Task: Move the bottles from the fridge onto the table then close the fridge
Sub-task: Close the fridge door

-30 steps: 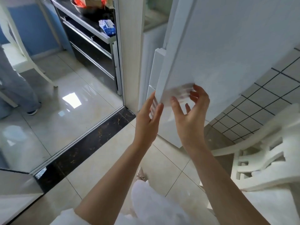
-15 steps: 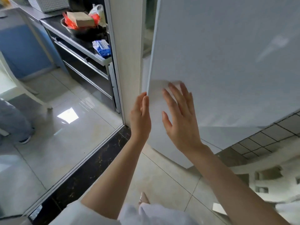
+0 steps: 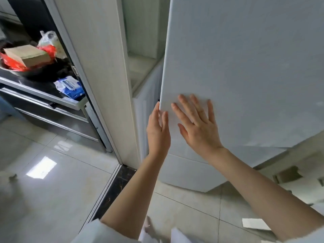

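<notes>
Right hand point(image 3: 198, 127) lies flat with fingers spread on the fridge door point(image 3: 245, 67), left hand point(image 3: 157, 130) straight-fingered at its free vertical edge; a narrow gap remains beyond the left hand, no bottles visible.

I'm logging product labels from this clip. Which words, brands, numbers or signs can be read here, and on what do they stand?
No text can be read in this frame.
Blue and white packet on the shelf: it has a printed label, too blurred to read.
Cardboard box: no print shows.
Fridge door, where the left hand and right hand rest: plain white, no brand or sign.
</notes>
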A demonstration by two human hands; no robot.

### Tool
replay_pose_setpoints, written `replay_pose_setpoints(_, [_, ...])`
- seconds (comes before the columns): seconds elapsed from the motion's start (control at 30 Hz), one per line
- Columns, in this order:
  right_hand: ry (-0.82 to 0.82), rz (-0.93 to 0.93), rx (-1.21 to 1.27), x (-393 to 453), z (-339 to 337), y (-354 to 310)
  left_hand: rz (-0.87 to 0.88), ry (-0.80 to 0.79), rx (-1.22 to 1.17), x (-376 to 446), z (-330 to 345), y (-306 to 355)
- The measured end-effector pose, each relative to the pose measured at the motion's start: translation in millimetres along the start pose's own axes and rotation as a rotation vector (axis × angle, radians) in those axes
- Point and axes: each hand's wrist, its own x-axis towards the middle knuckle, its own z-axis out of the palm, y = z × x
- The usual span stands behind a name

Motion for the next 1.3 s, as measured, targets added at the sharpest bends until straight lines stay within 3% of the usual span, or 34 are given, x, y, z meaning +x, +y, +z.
replay_pose_setpoints(0.4, [0.038, 0.069, -0.212, 38.7, 59.6, 29.1, 0.036, -0.027, 0.056, 64.0, 38.7, -15.6])
replay_pose_setpoints(0.77, [0.050, -0.008, -0.424, 36.6, 79.5, 44.2, 0.078, -0.034, 0.076, 68.4, 51.1, -24.8])
replay_pose_setpoints(1.03, [-0.037, 0.055, -0.329, 42.0, 59.2, 26.5, 0.067, -0.143, 0.080, 66.5, 35.1, -18.5])
replay_pose_setpoints(1.3, [-0.229, 0.192, -0.153, 8.8, 12.3, 5.6, 0.100, -0.201, 0.271, 27.0, 1.9, -27.5])
